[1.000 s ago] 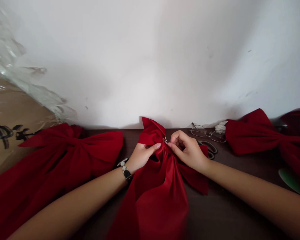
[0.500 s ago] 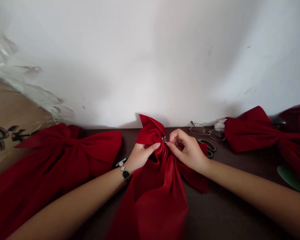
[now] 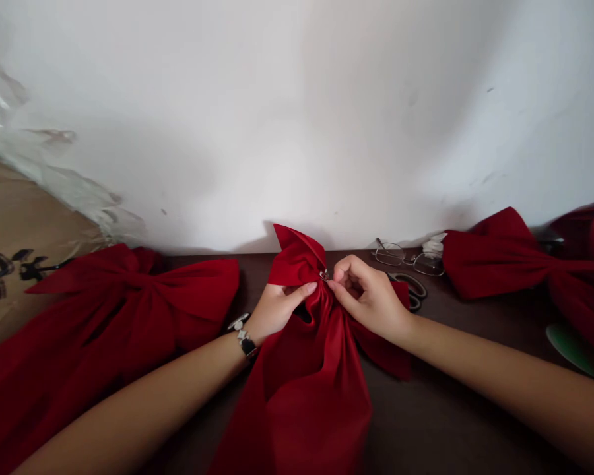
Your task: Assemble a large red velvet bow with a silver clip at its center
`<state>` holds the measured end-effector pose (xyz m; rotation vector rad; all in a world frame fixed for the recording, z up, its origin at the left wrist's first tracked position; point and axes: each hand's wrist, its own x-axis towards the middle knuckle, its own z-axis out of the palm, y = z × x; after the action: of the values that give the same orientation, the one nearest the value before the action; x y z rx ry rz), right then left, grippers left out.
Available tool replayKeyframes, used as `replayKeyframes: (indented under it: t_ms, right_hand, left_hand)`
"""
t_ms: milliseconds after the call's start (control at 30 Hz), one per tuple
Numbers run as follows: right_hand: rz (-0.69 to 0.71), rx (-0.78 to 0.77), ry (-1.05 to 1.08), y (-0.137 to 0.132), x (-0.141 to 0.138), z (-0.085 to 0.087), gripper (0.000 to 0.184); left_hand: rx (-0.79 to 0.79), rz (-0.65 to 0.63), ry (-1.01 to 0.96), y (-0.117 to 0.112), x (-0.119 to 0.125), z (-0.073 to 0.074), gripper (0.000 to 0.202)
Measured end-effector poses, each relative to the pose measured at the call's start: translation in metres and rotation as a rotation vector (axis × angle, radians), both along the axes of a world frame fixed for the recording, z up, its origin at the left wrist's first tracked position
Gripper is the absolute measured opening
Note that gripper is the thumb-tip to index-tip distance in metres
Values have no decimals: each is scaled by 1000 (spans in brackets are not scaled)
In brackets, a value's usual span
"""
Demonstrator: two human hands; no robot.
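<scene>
Middle of the dark brown counter (image 3: 426,422), up by the plain white wall (image 3: 277,99): big floppy red fabric bow (image 3: 317,409), one pointed loop sticking up, tails spilling toward the camera. My guess is it's turned this way so the gathered centre is easy to get at.
Small shiny silver metal piece (image 3: 323,275): sits right at the gathers, between the two thumbs. Too tiny to make out what it is, tbh.
Left hand (image 3: 277,310): thumb pressed down on the folds, other fingers mostly hidden behind the cloth, so it's gripping the bow. Probably keeping the pleats bunched and steady.
Right hand (image 3: 373,300): fingers curled in, thumb tip just beside the metal. Can't tell if it's actually pinching it; the bent pose looks like fiddly work.
Black-and-grey scissor handles (image 3: 416,290): just past the right hand, handy to grab I'd say.
Thin wire-framed glasses (image 3: 408,257): back by the wall, likely parked out of the way.
Second red bow (image 3: 123,316): lying flat on the left.
</scene>
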<state>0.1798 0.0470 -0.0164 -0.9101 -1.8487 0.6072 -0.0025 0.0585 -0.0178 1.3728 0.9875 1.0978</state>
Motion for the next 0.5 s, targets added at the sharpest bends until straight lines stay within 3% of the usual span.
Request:
replayKeyframes:
  t_ms: [500]
  right_hand:
    - [11,-43,12,-1,0,4,9]
  left_hand:
    - [14,-7,-7,-3,0,0,31]
